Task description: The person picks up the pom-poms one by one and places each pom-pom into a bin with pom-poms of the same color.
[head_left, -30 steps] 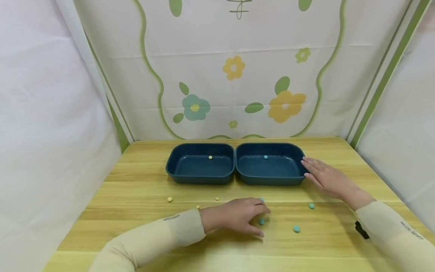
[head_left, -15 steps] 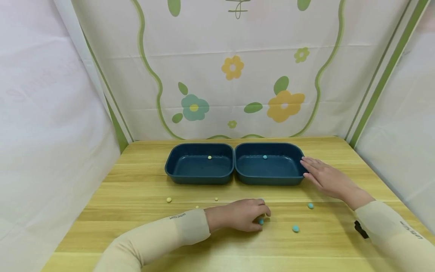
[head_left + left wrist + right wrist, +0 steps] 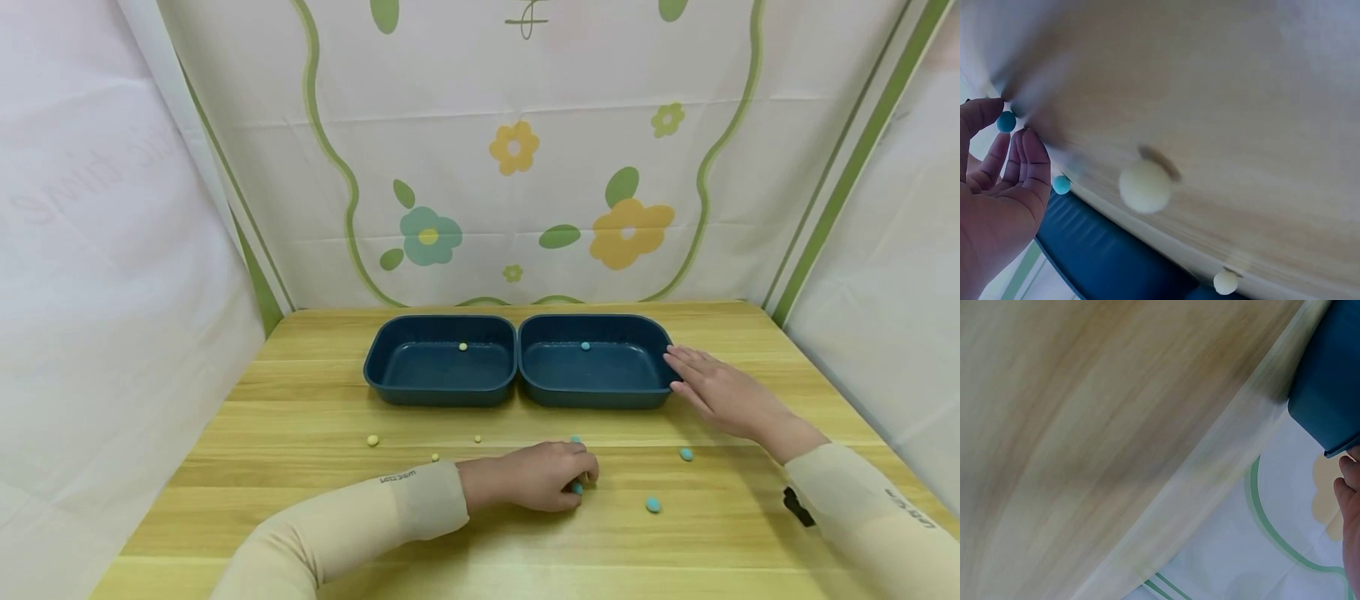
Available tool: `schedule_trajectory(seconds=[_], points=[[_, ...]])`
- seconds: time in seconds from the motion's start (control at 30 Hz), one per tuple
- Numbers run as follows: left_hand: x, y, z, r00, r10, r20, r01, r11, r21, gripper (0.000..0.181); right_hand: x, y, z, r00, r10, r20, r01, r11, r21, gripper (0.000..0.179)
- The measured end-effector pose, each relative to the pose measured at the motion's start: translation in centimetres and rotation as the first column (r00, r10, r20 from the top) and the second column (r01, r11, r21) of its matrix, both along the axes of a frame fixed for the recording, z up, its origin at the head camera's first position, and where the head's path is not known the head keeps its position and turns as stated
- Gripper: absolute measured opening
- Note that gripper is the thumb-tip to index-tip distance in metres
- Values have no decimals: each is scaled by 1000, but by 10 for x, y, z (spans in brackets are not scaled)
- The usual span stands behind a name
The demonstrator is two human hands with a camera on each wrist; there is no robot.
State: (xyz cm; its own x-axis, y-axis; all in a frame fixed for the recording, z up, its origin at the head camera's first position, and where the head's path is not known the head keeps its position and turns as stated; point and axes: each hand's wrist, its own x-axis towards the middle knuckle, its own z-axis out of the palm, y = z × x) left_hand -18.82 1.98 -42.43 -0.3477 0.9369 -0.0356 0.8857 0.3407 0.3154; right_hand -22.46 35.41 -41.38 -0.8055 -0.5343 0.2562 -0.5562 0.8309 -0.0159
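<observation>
Left hand (image 3: 534, 477) low on the counter (image 3: 300, 417), fingers (image 3: 1030, 164) pinching a blue ball (image 3: 577, 488); right hand (image 3: 723, 393) flat, fingers relaxed against the right tray (image 3: 596, 398). Best lifted with a firm, centred pinch to prevent rolling.
</observation>
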Motion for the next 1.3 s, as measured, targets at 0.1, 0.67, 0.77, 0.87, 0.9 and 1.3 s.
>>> schedule_trajectory(seconds=[0.1, 0.67, 0.77, 0.87, 0.9, 1.3], points=[[1, -1, -2, 999, 25, 37, -26, 999, 22, 20, 0, 0, 0, 1000, -1, 1, 1, 1000, 1, 51], [3, -1, -6, 956, 163, 244, -193, 976, 101, 17, 0, 0, 2, 1000, 1, 5, -1, 1000, 2, 51], [4, -1, -5, 949, 172, 265, -205, 973, 104, 16, 0, 0, 3, 1000, 0, 9, 0, 1000, -1, 51], [4, -1, -4, 945, 178, 274, -211, 973, 97, 16, 0, 0, 2, 1000, 2, 9, -2, 1000, -1, 51], [4, -1, -4, 943, 180, 280, -214, 972, 96, 16, 0, 0, 2, 1000, 2, 9, -2, 1000, -1, 51], [2, -4, -4, 916, 178, 360, -237, 963, 128, 18, -1, 1, 0, 1000, 3, 1, -3, 1000, -16, 51]])
